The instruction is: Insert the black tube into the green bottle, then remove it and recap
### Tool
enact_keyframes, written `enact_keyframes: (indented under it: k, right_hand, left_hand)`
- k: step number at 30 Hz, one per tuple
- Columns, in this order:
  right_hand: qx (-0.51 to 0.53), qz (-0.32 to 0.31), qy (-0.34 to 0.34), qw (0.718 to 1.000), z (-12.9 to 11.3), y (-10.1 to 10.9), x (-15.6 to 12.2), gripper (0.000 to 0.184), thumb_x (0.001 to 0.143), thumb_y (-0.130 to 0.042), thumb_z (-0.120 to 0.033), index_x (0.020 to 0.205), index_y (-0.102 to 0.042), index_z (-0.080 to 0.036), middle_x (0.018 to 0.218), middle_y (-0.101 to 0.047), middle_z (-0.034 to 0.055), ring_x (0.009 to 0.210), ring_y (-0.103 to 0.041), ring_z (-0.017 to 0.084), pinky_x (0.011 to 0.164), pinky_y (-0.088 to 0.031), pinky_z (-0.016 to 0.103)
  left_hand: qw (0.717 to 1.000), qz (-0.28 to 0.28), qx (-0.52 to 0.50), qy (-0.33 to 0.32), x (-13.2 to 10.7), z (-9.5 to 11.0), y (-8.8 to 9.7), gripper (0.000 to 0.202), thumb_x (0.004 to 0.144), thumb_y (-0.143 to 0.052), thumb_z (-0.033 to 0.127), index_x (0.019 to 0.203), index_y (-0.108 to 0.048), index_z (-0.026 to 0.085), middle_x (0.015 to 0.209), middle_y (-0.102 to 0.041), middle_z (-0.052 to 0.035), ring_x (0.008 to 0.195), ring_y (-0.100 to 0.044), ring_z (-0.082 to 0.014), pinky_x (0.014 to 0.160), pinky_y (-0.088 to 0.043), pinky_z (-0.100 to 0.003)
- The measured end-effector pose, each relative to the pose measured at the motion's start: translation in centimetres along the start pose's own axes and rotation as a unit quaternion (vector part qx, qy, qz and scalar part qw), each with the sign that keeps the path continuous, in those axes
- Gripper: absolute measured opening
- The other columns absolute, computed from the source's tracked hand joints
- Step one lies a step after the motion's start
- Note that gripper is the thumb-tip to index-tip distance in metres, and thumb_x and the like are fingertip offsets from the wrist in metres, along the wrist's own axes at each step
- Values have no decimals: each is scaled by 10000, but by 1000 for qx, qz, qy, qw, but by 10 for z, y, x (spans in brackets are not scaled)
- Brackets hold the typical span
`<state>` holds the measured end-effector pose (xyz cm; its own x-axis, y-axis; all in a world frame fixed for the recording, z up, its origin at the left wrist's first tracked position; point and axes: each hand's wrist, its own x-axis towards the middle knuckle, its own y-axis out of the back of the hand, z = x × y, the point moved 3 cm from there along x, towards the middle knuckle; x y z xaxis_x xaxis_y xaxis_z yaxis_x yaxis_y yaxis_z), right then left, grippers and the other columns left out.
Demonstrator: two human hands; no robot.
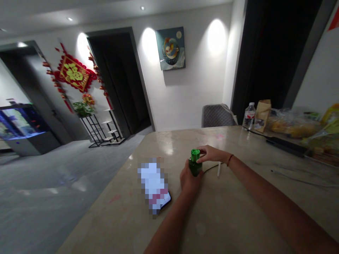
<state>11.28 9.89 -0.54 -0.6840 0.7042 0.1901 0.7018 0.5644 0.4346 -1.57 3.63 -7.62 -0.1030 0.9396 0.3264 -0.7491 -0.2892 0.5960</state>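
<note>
A small dark green bottle [195, 168] stands upright on the table, topped by a shiny bright green cap [195, 155]. My left hand [190, 180] wraps round the bottle's body from the near left side, hiding part of it. From the right, my right hand [210, 153] has its fingers closed on the cap. A red cord circles my right wrist. Left of the bottle lies a phone [166, 199], its lit screen mostly blurred out. A short white stick-like piece [219, 169] and a thin dark cable lie just right of the bottle.
On the right of the table [212, 218] stand a water bottle [249, 115] and a brown paper bag [262, 115], beside plastic bags [293, 123] of food. A long black object [286, 146] and a pale cable lie before them. A grey chair [218, 115] is behind the far edge.
</note>
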Motion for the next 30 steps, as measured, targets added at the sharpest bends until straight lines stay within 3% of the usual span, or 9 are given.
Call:
enact_keyframes:
  k: [5, 10, 13, 17, 21, 23, 25, 27, 30]
  right_hand:
    - [45, 18, 1, 999, -1, -15, -11, 424, 605, -681, -355, 959, -586, -141, 980, -613, 56, 926, -558, 195, 851, -413, 344]
    - [61, 41, -39, 997, -1, -7, -22, 417, 716, -517, -521, 886, -634, -158, 1015, -616, 72, 1020, -508, 213, 939, -315, 413]
    - [107, 70, -67, 989, 4, 4, -30, 483, 733, -435, -595, 698, -637, -158, 1113, -575, 90, 1151, -410, 228, 985, -232, 425]
    - [189, 127, -57, 972, 7, 13, -35, 574, 721, -386, -652, 441, -470, -158, 1050, -603, 99, 1181, -386, 231, 988, -225, 391]
    - [213, 81, -49, 973, 5, 8, -35, 567, 724, -369, -659, 477, -477, -161, 776, -651, 71, 1016, -533, 209, 944, -298, 378]
    - [200, 69, -51, 976, 5, 7, -34, 583, 721, -349, -671, 460, -454, -161, 555, -596, 36, 826, -607, 200, 882, -362, 394]
    - [173, 98, -57, 978, 7, 8, -33, 568, 711, -370, -667, 465, -448, -161, 425, -504, -5, 663, -616, 184, 807, -416, 400]
    - [132, 152, -55, 978, 10, 9, -30, 485, 687, -473, -615, 560, -515, -149, 499, -547, 2, 667, -612, 176, 783, -437, 390]
    - [84, 176, -21, 981, 11, 3, -25, 415, 625, -638, -468, 882, -585, -147, 926, -627, 86, 911, -581, 196, 865, -416, 377]
  left_hand:
    - [1000, -21, -20, 10, -1, 2, 4, 528, 654, -628, 349, 1130, -430, 235, 1007, -614, -40, 914, -562, -195, 771, -393, -273]
    - [1000, -15, -6, 5, -2, 6, 6, 506, 645, -633, 346, 1097, -439, 228, 982, -616, -38, 891, -562, -192, 747, -385, -261]
    - [1000, -21, 7, 16, -2, 8, 6, 507, 650, -629, 354, 1099, -435, 219, 989, -610, -50, 899, -559, -195, 751, -380, -261]
    - [999, -23, 20, 27, -1, 9, 8, 516, 648, -629, 371, 1099, -435, 209, 995, -605, -63, 887, -559, -200, 741, -379, -269]
    - [1000, -20, 22, 9, -1, 10, 9, 494, 652, -625, 356, 1088, -438, 217, 969, -612, -47, 876, -560, -192, 726, -379, -260]
    - [999, -19, 28, 7, -1, 9, 9, 513, 653, -624, 360, 1104, -426, 215, 971, -611, -46, 875, -560, -191, 722, -380, -260]
    - [999, -17, 33, 7, -1, 9, 9, 519, 656, -620, 371, 1109, -422, 213, 967, -611, -47, 869, -562, -192, 719, -381, -261]
    - [999, -14, 36, 13, -1, 8, 8, 522, 654, -619, 389, 1105, -426, 210, 958, -613, -51, 863, -563, -195, 720, -382, -263]
    - [999, -9, 38, 23, -1, 6, 7, 558, 646, -625, 406, 1124, -416, 206, 966, -611, -62, 876, -563, -204, 731, -386, -272]
